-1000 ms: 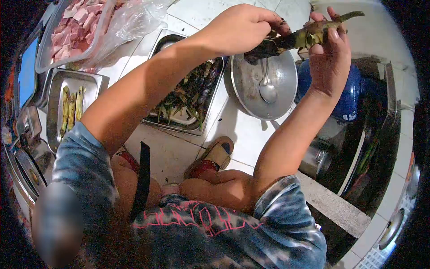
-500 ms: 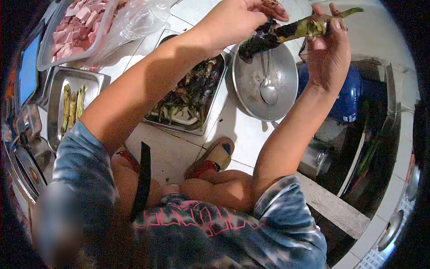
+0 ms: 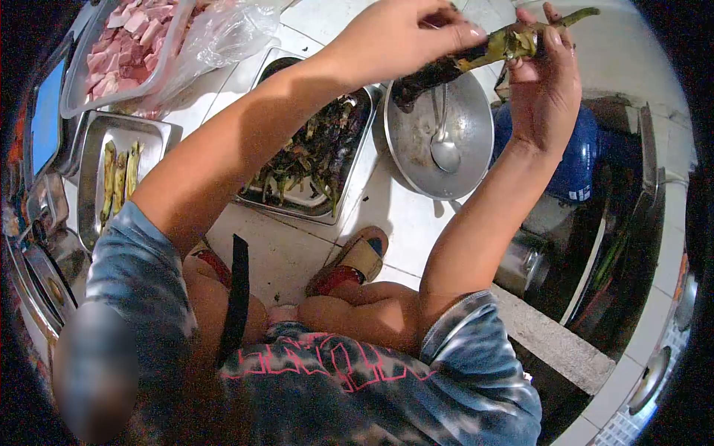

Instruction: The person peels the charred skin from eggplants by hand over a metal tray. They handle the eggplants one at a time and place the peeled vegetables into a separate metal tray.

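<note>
A long charred eggplant with a green stem hangs at a slant over a grey metal bowl. Its blackened end is at the lower left, and pale flesh shows near the stem. My right hand is closed around it just below the stem. From the left, my left hand presses its thumb against the dark skin, its other fingers curled and partly hidden. A spoon lies in the bowl. Left of the bowl stands a metal tray of charred eggplants.
Several peeled pieces lie in a small steel tray at the left. Behind it are a plastic tub of cut pink meat and a clear bag. A blue container stands beneath my right forearm.
My left hand has come down and right, and its thumb now lies on the eggplant's skin. The eggplant has shifted slightly, still in my right hand.
</note>
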The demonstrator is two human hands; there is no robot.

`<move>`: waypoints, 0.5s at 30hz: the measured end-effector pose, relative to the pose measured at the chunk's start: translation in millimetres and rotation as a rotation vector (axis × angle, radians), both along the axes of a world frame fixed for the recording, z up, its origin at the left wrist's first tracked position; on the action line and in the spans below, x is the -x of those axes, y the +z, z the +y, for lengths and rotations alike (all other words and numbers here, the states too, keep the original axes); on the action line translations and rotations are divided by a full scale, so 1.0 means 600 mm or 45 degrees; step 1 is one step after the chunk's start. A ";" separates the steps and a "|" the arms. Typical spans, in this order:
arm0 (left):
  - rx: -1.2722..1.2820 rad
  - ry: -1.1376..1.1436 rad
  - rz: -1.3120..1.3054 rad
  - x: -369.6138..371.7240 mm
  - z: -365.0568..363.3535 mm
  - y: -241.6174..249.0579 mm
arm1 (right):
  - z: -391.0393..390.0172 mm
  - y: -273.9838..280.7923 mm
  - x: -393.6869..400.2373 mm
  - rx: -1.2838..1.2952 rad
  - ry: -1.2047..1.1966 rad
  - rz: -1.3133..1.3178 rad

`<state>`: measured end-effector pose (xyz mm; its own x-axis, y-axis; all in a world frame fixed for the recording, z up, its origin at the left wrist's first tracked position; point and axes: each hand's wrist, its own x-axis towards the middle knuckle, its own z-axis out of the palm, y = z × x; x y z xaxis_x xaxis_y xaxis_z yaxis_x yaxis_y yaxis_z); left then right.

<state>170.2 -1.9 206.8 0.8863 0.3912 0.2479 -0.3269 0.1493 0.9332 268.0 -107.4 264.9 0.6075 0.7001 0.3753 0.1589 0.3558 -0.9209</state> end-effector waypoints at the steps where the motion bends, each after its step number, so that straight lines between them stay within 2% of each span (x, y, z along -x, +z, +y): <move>1: 0.079 -0.146 -0.107 -0.001 -0.002 -0.002 | 0.000 -0.001 -0.002 -0.014 0.019 0.002; 4: -0.167 -0.067 -0.251 -0.003 -0.009 -0.002 | 0.000 -0.005 -0.005 -0.054 0.081 0.009; 5: -0.182 -0.026 -0.135 0.001 -0.011 -0.001 | 0.001 -0.006 -0.005 -0.072 0.084 0.019; 8: 0.055 -0.092 -0.028 0.016 -0.009 0.014 | 0.002 -0.009 -0.002 -0.118 0.113 0.029; 11: 0.131 -0.005 -0.010 0.000 -0.014 0.000 | 0.004 -0.009 -0.001 -0.133 0.125 0.013; 15: 0.345 -0.093 -0.121 -0.009 -0.012 -0.013 | 0.011 -0.008 0.003 -0.120 0.049 0.043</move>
<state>175.8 -9.2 198.8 0.8925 0.3901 0.2262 -0.3897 0.4151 0.8221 266.1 -100.6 259.8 0.5943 0.6857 0.4203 0.1125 0.4466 -0.8877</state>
